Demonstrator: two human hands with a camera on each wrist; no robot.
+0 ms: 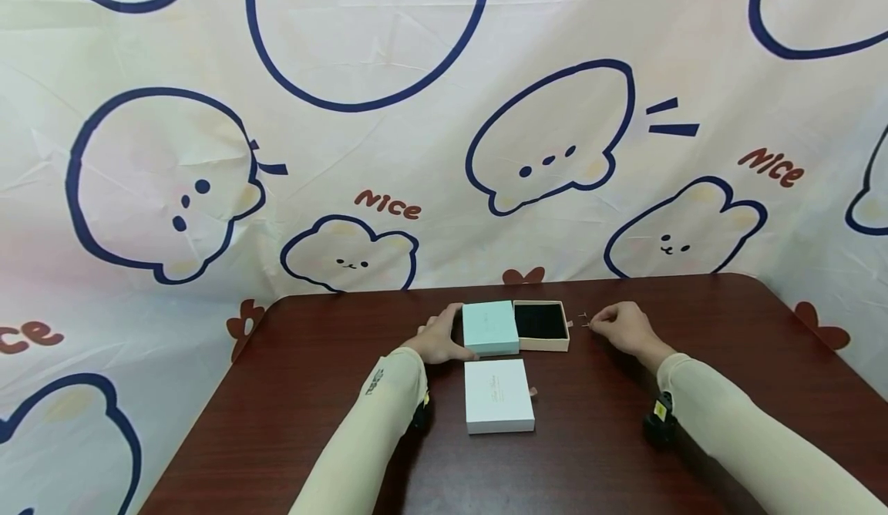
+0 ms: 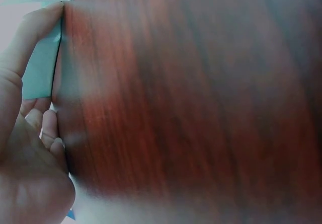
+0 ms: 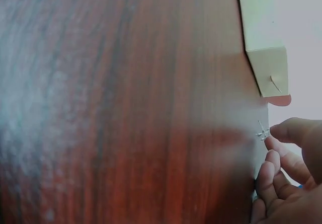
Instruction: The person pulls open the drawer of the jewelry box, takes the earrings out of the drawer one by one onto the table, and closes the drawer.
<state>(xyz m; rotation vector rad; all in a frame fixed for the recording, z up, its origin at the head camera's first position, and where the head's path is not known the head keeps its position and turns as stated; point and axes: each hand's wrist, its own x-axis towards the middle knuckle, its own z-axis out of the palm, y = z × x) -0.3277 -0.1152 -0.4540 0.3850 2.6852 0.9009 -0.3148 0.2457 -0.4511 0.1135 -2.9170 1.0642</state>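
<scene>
My left hand (image 1: 438, 339) holds the mint-green box sleeve (image 1: 490, 328) at its left side, thumb along the near edge and fingers at the far one. Out of the sleeve's right end sticks a cream drawer (image 1: 544, 345) with a black lining (image 1: 539, 321) and a small ribbon pull (image 1: 570, 324). To the right of the drawer my right hand (image 1: 627, 328) pinches a tiny silver earring-like piece with a thin pin (image 3: 262, 132) between thumb and index finger. A similar tiny piece (image 1: 583, 315) shows close beside those fingertips.
Nearer to me lies a closed white box (image 1: 498, 393), with a ribbon tab (image 1: 533, 392) on its right side. Everything lies on a dark reddish-brown wooden table (image 1: 291, 422). A cartoon-printed cloth (image 1: 444, 153) hangs behind the table and along both sides.
</scene>
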